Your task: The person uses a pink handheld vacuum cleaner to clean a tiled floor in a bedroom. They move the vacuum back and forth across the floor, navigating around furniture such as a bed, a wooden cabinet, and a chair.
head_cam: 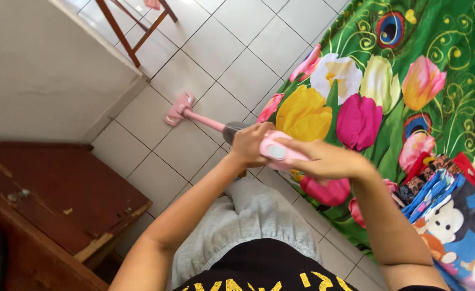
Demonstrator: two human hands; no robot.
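Note:
A pink stick vacuum slants down to the white tiled floor, its flat head resting on a tile near the wall. My left hand is wrapped around the grey part of the tube just below the body. My right hand grips the pink handle end from the right. Both hands meet over my grey-trousered knee.
A bed with a green flowered blanket fills the right side, with a cartoon-print cloth at its lower corner. A dark wooden cabinet stands at the left under a pale wall. Red-brown chair legs stand at the top.

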